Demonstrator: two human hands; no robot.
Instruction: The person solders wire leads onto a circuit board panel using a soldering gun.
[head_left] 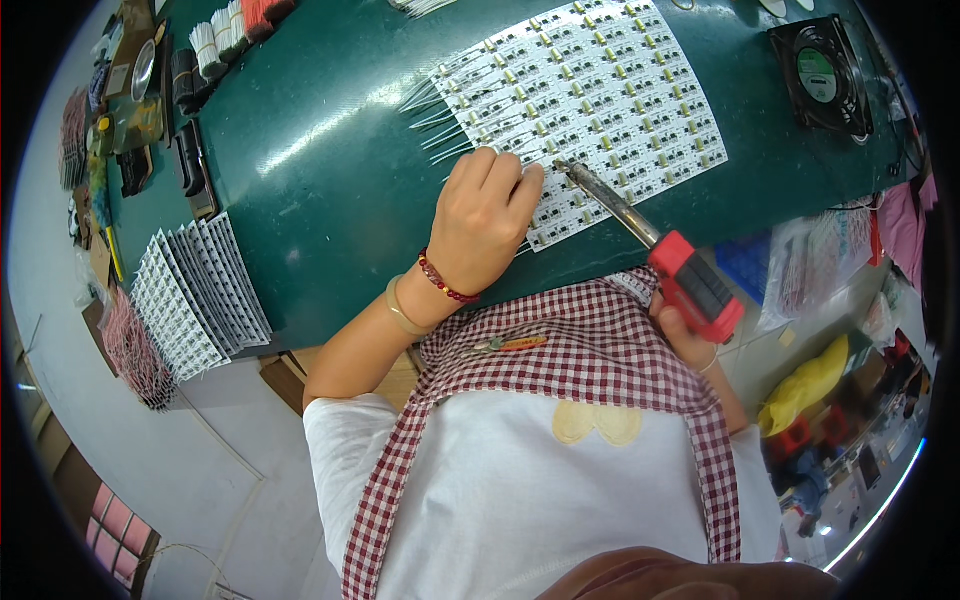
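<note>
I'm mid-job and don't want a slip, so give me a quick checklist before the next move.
1. Soldering iron held by its handle in the right hand: ok.
2. Iron tip clear of the left hand: ok, though close.
3. Tip touching the white circuit-board sheet: cannot tell.
4. Sheet resting on the green table: ok.
5. Wire pinched in the left fingers: cannot tell, hidden.
6. Fan spinning: cannot tell.

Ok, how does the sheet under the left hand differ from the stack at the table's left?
The sheet lies spread flat, while the stack shows several panels overlapping. The left hand and the iron's tip are at the sheet; neither is at the stack. Both look white with dark patterned rows.
</note>
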